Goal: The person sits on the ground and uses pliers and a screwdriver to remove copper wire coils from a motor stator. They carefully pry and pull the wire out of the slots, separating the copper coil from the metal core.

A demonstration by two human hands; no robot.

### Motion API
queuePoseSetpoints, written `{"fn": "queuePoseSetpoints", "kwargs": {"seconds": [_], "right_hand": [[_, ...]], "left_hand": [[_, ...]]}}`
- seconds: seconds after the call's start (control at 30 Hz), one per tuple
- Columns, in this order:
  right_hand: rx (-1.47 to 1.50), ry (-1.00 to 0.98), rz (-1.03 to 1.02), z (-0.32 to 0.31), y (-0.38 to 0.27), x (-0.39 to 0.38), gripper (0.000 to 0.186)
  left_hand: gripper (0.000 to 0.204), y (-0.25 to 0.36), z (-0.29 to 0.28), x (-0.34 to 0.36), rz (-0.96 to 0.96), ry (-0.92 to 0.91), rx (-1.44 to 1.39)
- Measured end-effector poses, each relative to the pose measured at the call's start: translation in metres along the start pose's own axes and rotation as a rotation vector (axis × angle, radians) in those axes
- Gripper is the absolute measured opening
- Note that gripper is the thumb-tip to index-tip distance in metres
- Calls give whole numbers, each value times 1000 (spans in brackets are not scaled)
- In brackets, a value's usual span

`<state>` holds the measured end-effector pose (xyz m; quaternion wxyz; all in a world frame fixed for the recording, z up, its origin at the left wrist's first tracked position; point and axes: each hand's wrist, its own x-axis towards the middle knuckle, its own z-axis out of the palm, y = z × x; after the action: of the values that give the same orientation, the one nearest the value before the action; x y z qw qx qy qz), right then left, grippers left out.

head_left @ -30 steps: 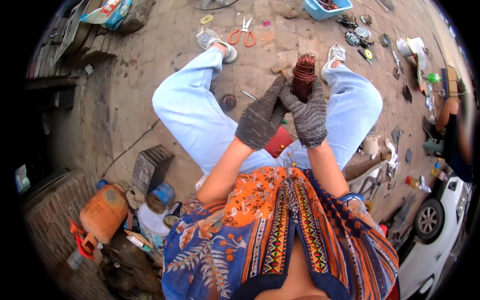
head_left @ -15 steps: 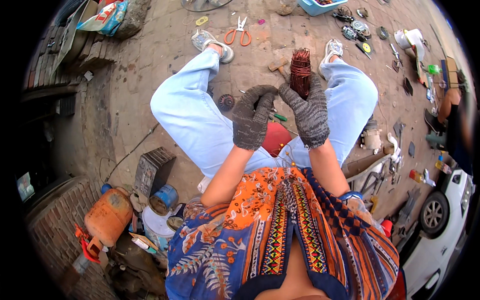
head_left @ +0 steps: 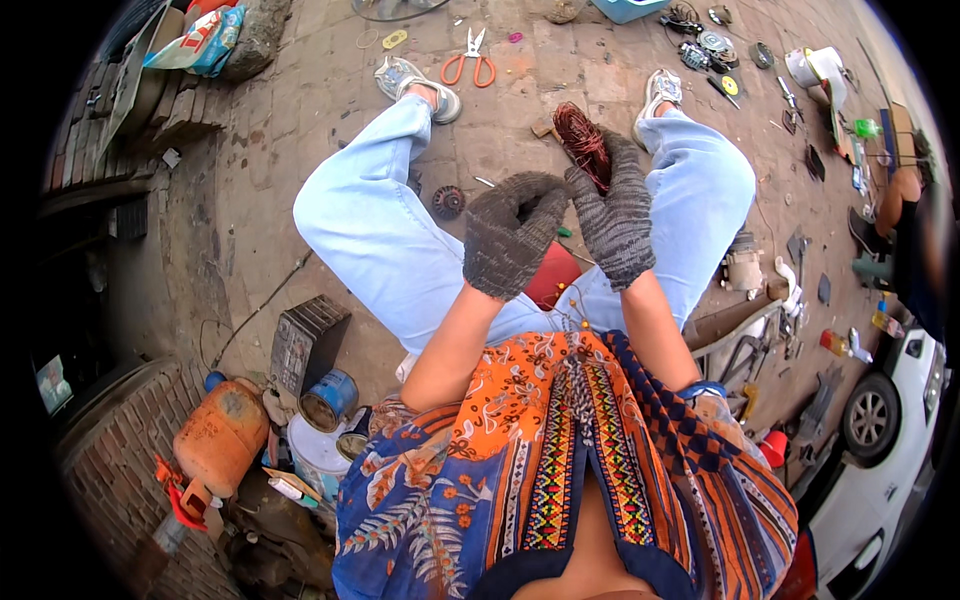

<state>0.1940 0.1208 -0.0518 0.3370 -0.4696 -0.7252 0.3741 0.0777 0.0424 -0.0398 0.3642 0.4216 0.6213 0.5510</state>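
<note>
My right hand (head_left: 614, 220), in a grey knitted glove, grips a tilted bundle of reddish copper wire (head_left: 580, 135). Beside it, my gloved left hand (head_left: 512, 230) is closed with its fingers curled; whatever is inside them, if anything, is hidden. Behind the bundle lies a wooden-handled hammer (head_left: 543, 131), partly covered. A dark finned round part (head_left: 448, 202) rests on the paving left of my hands. Below them, between my legs, a red object (head_left: 550, 270) shows, with a green-handled tool (head_left: 564, 231) partly visible.
Orange-handled shears (head_left: 468, 70) lie beyond my feet, below a blue tub (head_left: 625, 8). Metal parts (head_left: 705, 55) and tools spread rightward. An orange cylinder (head_left: 220, 435), cans (head_left: 328, 398) and a black case (head_left: 305, 345) stand lower left. Another person (head_left: 900, 215) and a white car (head_left: 880, 470) are rightward.
The wire bundle has tipped its top toward the left. My left hand moved away from the bundle, its fingers curling, then shifted slightly back toward my right hand.
</note>
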Motion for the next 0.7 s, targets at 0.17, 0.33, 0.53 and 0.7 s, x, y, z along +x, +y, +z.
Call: {"fn": "queuePoseSetpoints", "kwargs": {"seconds": [0.17, 0.33, 0.53, 0.7], "right_hand": [[-123, 59, -167, 3, 1, -1, 42], [-264, 197, -241, 5, -5, 4, 40], [-458, 358, -440, 4, 5, 11, 41], [-428, 371, -494, 6, 11, 14, 40]], "left_hand": [[16, 0, 2, 1, -71, 7, -23], [15, 5, 3, 1, -114, 24, -47], [15, 3, 6, 3, -59, 35, -34], [15, 4, 6, 5, -171, -4, -127]]}}
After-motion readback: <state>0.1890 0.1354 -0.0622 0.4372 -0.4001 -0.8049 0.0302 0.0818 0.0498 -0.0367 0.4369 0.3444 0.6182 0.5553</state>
